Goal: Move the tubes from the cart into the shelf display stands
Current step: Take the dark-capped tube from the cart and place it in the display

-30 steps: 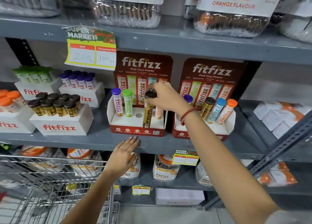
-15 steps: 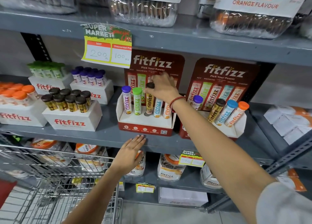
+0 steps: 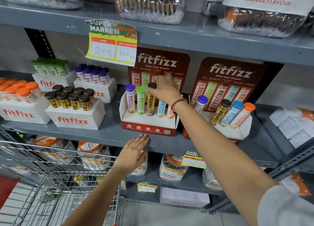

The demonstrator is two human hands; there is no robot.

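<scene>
My right hand [image 3: 165, 88] grips the dark cap of a gold tube [image 3: 150, 105] that stands upright in the middle slot of the left red display stand [image 3: 147, 128]. A purple-capped tube [image 3: 130, 99] and a green-capped tube [image 3: 141, 100] stand to its left, a blue tube [image 3: 161, 108] and an orange tube [image 3: 169, 111] to its right. My left hand [image 3: 132, 155] rests flat with fingers spread on the grey shelf edge [image 3: 102, 135] below the stand. The wire cart [image 3: 56, 178] is at lower left.
A second red stand [image 3: 237, 134] on the right holds several leaning tubes. White boxes [image 3: 76, 118] of dark-, orange-, green- and purple-capped tubes fill the shelf's left. A price tag [image 3: 112, 43] hangs from the shelf above. Jars sit on the lower shelf.
The gold tube has gone from tilted in front of the stand to upright in the middle slot, with my right hand still on its cap. My left hand stays on the shelf edge.
</scene>
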